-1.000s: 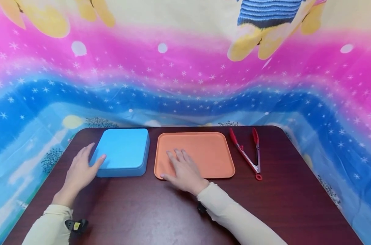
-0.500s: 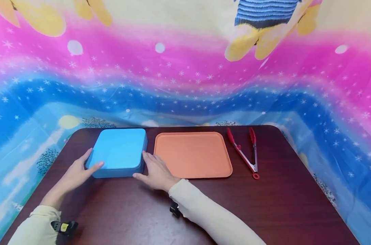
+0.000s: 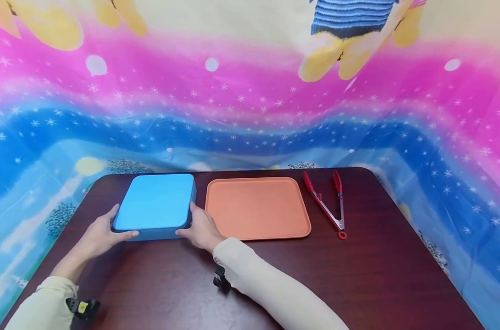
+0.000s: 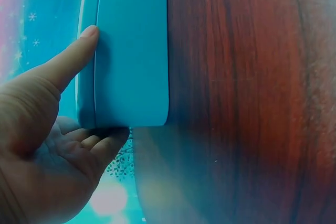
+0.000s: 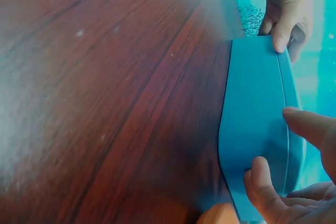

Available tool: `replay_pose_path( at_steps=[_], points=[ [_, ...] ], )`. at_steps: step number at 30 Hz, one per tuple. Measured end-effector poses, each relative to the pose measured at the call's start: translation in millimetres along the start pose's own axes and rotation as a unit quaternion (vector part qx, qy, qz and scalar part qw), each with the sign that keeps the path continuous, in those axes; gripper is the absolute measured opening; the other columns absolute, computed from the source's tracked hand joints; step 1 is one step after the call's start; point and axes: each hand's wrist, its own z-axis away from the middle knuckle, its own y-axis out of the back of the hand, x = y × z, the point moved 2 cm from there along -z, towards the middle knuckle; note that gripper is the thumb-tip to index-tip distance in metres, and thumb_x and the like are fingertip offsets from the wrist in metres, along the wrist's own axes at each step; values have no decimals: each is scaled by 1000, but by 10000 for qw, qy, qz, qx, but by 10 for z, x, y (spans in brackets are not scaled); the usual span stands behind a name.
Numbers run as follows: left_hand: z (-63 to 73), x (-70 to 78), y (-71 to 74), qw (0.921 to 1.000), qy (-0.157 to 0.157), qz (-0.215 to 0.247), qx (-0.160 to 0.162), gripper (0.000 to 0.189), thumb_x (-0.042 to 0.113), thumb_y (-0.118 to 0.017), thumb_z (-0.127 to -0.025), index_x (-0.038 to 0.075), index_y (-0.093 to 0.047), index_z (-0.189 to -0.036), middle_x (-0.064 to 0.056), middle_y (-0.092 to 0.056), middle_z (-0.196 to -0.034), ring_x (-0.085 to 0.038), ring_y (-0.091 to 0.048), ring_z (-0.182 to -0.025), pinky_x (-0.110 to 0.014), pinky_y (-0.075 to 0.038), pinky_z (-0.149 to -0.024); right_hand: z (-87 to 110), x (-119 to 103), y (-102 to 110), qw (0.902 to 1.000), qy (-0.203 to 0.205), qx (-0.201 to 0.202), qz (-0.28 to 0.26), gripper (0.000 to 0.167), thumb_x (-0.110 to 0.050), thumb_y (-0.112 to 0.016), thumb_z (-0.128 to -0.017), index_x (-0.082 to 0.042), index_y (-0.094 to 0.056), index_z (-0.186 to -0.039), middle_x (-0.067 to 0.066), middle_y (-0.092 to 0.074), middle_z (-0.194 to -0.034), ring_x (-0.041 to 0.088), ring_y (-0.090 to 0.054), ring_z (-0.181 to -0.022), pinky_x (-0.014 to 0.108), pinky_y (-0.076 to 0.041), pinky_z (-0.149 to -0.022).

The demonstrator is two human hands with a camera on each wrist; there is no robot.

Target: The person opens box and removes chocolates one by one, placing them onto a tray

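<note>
Bright-blue, rounded-square box [image 3: 155, 201] with a smooth flat top, sitting toward the back left of the dark reddish-brown wood-grain surface [image 3: 171, 284], gripped at both near corners. Left hand [image 3: 99, 236]: thumb on the front face, fingers bent around the left side. Right hand [image 3: 202, 229]: pretty much the mirror of that, thumb up front, fingers on the right side. Just right of the box, a flat orange rectangular tray [image 3: 258, 208], then red-and-silver tongs [image 3: 340, 223], spread wide. Behind everything, a pink-and-blue snowflake-print cloth [image 3: 250, 110].

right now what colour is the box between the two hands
The box is bright blue, best seen in the head view.
</note>
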Motion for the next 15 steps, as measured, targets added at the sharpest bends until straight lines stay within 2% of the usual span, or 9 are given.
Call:
replay_pose_path(
  at_steps=[3, 5, 15],
  points=[
    [-14, -10, 14, 10000, -18, -87, -3, 121, 47, -77, -87, -15, 2, -154, -49, -19, -153, -66, -27, -137, -76, -34, -106, -30, -23, -26, 9994, -339, 19, -18, 88, -27, -83, -85, -4, -37, -156, 10, -52, -154, 18, -53, -139, 32, -50, -110],
    [-23, -11, 17, 9999, -11, -147, -20, 121, 48, -77, -87, -16, 0, -154, -49, -21, -152, -66, -29, -136, -76, -35, -105, -46, -37, -34, 9987, -508, 38, 19, 86, -28, -84, -84, -5, -40, -154, 9, -55, -151, 18, -55, -137, 32, -51, -109],
    [-62, 26, 68, 9994, -107, -320, 0, 118, 41, -82, -83, -23, -11, -150, -51, -28, -147, -65, -37, -130, -74, -39, -103, -40, -72, -76, 9983, -537, 163, 162, 97, -35, -87, -80, -6, -35, -157, 8, -56, -150, 17, -58, -132, 32, -53, -106]
  ],
)
